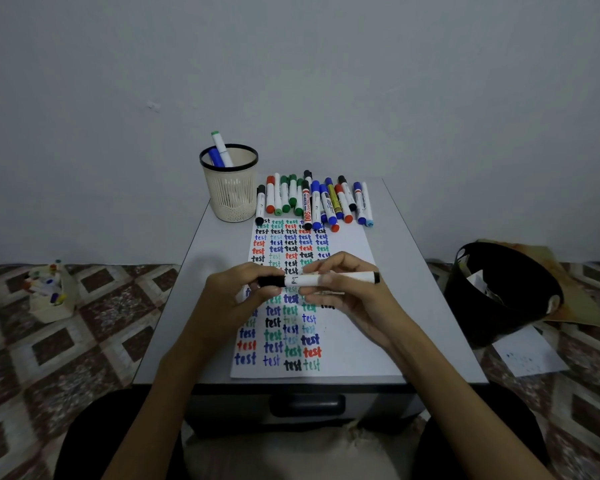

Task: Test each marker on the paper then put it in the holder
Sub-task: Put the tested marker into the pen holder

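So the person is sitting at a small grey table (430, 306) with a black marker (307, 280) held sideways in both hands, hanging just above the middle of the paper (354, 348), not touching it as far as I can see. The left hand (236, 299) has its fingers curled round the black cap end. The right hand (347, 296) pinches the white barrel between thumb and fingers, and the marker's black tail pokes out past it on the right. The cap sits right up against the barrel; I can't make out any gap there.

The paper is covered in rows of "test" in black, blue, green and red, and it runs from the near edge of the table up to the pile of markers (312, 202) lying side by side along its far end. The holder (231, 192), a cream mesh cup with a black rim, stands at the far left corner just beside that pile, well away from the hands. It already has a green marker (219, 143) and a blue marker (215, 157) standing in it.

On the patterned floor there's a black bin (499, 296) on the right with a loose sheet (530, 355) next to it, and a small box of markers (49, 296) on the left.
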A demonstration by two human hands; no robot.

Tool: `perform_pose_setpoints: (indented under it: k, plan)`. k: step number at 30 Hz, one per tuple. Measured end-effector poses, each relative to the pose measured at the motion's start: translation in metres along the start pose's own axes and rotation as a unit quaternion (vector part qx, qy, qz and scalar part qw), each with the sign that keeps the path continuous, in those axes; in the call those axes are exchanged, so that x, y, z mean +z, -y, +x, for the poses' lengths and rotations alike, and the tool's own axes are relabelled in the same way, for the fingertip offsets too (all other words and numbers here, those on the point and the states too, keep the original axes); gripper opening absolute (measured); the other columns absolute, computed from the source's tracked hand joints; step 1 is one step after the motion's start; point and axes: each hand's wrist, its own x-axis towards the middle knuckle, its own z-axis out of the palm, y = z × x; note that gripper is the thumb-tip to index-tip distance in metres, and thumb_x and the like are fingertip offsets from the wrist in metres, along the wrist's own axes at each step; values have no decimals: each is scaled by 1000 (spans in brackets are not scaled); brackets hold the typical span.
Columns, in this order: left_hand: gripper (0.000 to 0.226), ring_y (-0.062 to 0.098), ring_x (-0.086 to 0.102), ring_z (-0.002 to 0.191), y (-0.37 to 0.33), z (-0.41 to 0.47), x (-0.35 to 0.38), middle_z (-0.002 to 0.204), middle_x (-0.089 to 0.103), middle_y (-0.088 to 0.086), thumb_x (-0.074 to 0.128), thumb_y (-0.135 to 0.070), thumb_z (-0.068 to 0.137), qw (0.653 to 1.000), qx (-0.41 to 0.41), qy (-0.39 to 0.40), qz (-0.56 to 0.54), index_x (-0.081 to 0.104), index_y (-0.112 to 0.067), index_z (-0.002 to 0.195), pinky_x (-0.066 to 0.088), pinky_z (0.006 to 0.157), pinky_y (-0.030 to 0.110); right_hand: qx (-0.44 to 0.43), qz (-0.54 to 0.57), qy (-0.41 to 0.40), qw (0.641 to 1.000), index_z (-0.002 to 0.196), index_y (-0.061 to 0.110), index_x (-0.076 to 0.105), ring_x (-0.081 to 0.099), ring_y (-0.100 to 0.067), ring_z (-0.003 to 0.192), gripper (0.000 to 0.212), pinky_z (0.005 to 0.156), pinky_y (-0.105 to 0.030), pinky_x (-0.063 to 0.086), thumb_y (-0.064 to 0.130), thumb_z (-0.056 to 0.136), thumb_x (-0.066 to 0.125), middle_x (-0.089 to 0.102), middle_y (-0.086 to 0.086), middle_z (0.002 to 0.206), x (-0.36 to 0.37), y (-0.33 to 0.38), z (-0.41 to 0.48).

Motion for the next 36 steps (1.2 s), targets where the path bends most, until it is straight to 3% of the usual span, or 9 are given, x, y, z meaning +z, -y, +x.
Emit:
perform_pose_setpoints:
  k: [3,5,9,14,18,25,29,32,36]
  plan:
    - [31,1,63,93,2,0,0,101,66,-11,59,-34,85,1000,7,-2,1,67,-14,108,48,78,13,23,44,4,999,92,-3,64,68,-42,91,16,73,-38,60,-5,85,50,67,-29,101,0,2,0]
    - [34,0,62,93,2,-1,-1,101,67,-8,58,-37,86,1000,7,-6,6,67,-12,107,47,78,11,4,16,-44,999,90,-4,63,70,-39,82,12,68,-37,61,-12,86,54,67,-30,95,-1,3,0]
    - [33,0,62,94,5,0,-2,100,67,-7,58,-33,86,1000,10,-19,14,68,-7,105,46,82,12,-63,-156,-109,980,89,-6,69,66,-29,69,13,64,-36,57,-7,77,72,67,-26,85,-7,-3,-1]
    - [43,-7,61,94,6,0,-1,101,67,-7,55,-44,88,999,10,-17,26,69,-6,103,47,82,9,-138,-363,-78,918,98,16,76,64,-24,74,18,63,-44,56,19,80,76,70,-2,86,-10,-15,1]
    - [47,-8,60,94,7,1,0,100,67,-3,52,-46,89,999,26,-18,35,70,-4,102,48,83,11,-144,-390,-69,907,101,24,76,67,-25,79,31,67,-52,53,44,78,70,74,2,89,-12,-15,0]
    - [41,5,62,93,6,1,-1,101,66,-4,53,-38,90,996,58,-7,61,69,-3,102,48,84,11,-148,-399,-55,903,97,27,75,66,-33,79,29,65,-56,52,48,78,68,74,-6,87,-13,-18,2]
    - [40,1,62,94,6,3,1,101,67,-2,54,-38,90,997,53,-31,46,69,-3,102,48,84,13,-173,-441,-55,879,102,27,74,68,-23,78,31,65,-50,54,48,79,67,74,2,90,-11,-18,3]
    - [33,4,63,92,6,3,1,100,69,2,58,-31,87,996,55,-36,57,70,-4,102,49,84,14,-202,-524,-61,825,107,29,73,67,-9,81,38,66,-37,55,52,78,68,74,9,94,-6,-15,3]
    - [38,5,60,92,7,2,2,104,67,-5,52,-44,87,990,-9,-5,138,66,-19,112,52,79,29,-254,-704,-53,661,99,23,74,58,-14,81,22,64,-30,38,37,83,67,67,7,89,-4,-7,22]
